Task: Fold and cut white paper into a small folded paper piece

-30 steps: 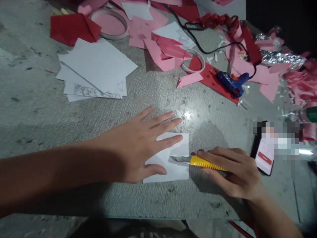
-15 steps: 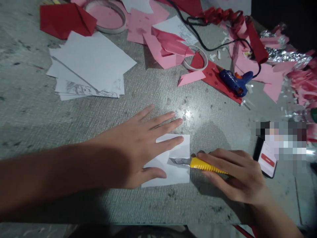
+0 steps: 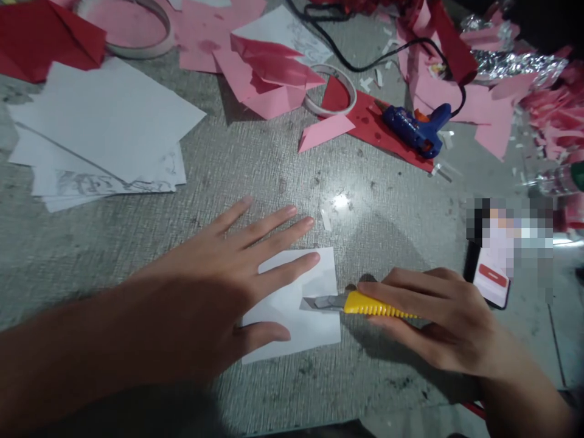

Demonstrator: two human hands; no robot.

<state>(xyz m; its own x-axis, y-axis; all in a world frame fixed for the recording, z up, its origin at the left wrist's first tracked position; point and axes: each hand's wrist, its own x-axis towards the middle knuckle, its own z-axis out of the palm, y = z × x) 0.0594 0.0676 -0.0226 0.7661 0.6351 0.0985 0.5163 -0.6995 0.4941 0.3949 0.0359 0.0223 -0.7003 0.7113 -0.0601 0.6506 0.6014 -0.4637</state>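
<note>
My left hand (image 3: 214,292) lies flat with fingers spread, pressing down a small white sheet of paper (image 3: 310,325) on the grey table (image 3: 387,225). My right hand (image 3: 433,319) is closed round a yellow utility knife (image 3: 365,302). The knife's blade rests on the paper's right part, pointing left toward my left fingers.
A stack of white sheets (image 3: 100,128) lies at the back left. Pink and red paper pieces (image 3: 269,73), two tape rolls (image 3: 331,91), and a blue glue gun (image 3: 413,128) with a black cord lie at the back. A phone (image 3: 490,283) sits right of my right hand.
The view has shifted, so things at the back sit further left and lower. Both hands keep the same hold on the paper and the knife.
</note>
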